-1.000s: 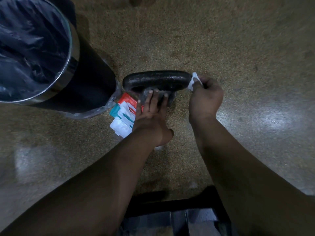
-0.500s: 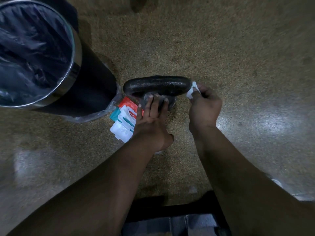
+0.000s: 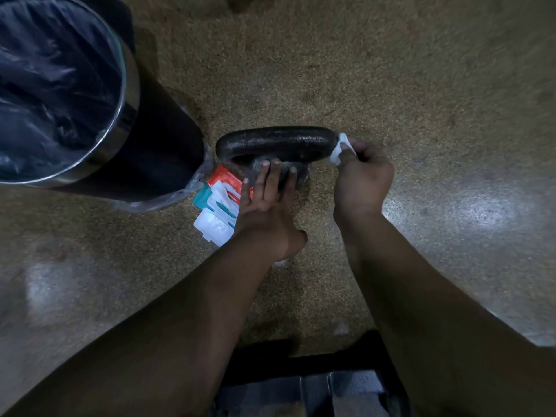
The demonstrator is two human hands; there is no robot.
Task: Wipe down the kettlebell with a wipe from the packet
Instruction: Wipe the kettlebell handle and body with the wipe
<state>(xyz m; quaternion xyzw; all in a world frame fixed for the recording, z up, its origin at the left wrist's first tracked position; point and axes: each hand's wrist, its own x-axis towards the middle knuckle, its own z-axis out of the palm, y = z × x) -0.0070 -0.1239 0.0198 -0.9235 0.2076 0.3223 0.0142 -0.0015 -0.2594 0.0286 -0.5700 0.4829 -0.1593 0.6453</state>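
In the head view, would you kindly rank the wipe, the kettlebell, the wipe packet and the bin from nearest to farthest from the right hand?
1. wipe: pinched in the right hand itself.
2. kettlebell: just to its left, touched by the wipe.
3. wipe packet: on the floor, further left.
4. bin: far left.
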